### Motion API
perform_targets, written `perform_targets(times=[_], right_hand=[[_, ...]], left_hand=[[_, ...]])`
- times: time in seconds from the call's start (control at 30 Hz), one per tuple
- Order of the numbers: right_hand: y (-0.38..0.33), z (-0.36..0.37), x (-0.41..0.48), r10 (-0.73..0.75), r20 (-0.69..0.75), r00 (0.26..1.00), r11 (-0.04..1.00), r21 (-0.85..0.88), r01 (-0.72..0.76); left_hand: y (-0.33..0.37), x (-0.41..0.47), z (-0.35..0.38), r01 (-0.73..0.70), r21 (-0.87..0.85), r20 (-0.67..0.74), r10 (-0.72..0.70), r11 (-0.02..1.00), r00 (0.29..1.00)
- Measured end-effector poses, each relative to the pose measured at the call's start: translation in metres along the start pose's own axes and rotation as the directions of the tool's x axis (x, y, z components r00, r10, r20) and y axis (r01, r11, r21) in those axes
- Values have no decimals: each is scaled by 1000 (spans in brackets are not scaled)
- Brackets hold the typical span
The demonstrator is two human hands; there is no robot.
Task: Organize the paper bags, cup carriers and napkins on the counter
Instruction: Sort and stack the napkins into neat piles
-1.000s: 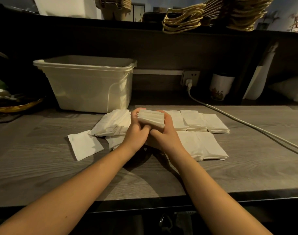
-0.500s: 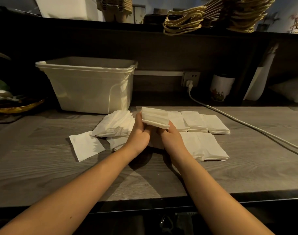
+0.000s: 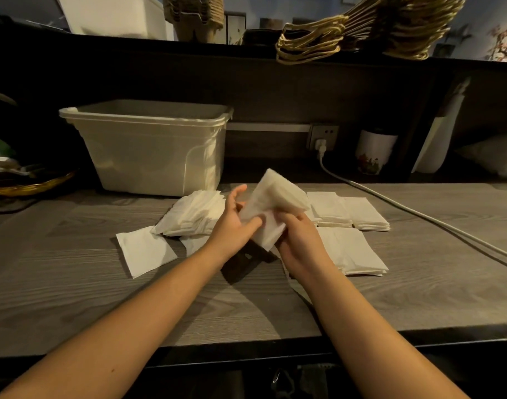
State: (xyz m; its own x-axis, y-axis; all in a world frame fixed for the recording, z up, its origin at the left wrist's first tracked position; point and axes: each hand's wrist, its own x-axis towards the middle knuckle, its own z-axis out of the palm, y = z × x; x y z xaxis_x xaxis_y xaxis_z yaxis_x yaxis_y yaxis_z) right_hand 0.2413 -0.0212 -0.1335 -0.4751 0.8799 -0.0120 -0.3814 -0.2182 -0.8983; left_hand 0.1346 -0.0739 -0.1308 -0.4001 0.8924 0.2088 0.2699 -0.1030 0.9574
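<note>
Tilted napkin stack [image 3: 275,197] held just above the desk [image 3: 73,283] at mid-scene, left grip [image 3: 232,226] pinching it, thumb on its face, right grip [image 3: 301,240] clasping its near edge, napkin piles [image 3: 353,251] lying either side (left one fanned), white bin [image 3: 157,148] far left.

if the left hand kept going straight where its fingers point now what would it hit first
Likely the dark back panel just right of the plastic bin, though depth is unclear. The napkin stack that the left hand holds lies beside that line.
</note>
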Motion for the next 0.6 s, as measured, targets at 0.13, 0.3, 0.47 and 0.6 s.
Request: perform_targets(times=[0.13, 0.3, 0.47, 0.6], right_hand=[[-5, -2, 2, 71, 79, 994, 921, 377, -95], [-8, 0, -3, -10, 76, 997, 973, 233, -8], [-13, -10, -4, -263, 17, 965, 886, -392, 248], [-8, -9, -4, -235, 90, 968, 736, -634, 237]], left_hand=[[0, -1, 2, 114, -356, 40, -107, 927, 993], [5, 0, 0, 181, -393, 78, -164, 902, 983], [5, 10, -39, -14, 175, 99, -3, 984, 995], [1, 13, -55, -1, 278, 234, -66, 961, 970]])
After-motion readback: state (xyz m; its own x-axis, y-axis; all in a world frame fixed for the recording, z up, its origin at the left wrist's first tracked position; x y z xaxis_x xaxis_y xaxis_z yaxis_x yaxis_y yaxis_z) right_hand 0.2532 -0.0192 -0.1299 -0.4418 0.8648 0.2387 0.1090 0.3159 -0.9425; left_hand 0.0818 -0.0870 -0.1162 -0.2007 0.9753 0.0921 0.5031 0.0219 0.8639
